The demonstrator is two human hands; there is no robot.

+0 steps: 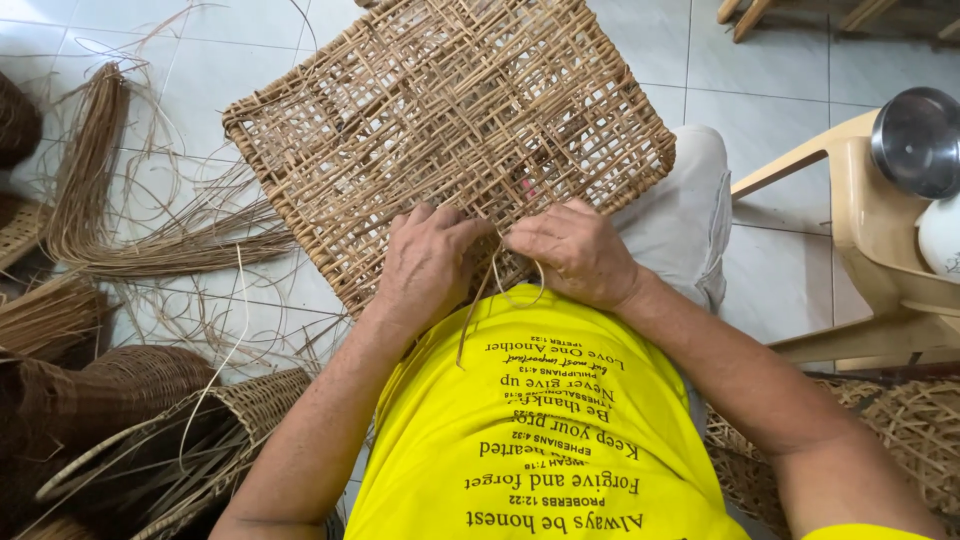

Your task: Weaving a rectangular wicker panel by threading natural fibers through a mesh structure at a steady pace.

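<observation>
Loose reed bundles fan over the white tiled floor at the left. Finished baskets crowd the lower left corner. At the right stands a beige plastic chair carrying a steel bowl. More open wickerwork lies at the lower right.

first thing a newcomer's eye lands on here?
The big square woven rattan panel at top centre, propped on the person's lap. At its near edge the left hand and right hand pinch a loose rattan strand. Next, the bright yellow shirt below, and bundled rattan strips on the tiled floor at left.
</observation>
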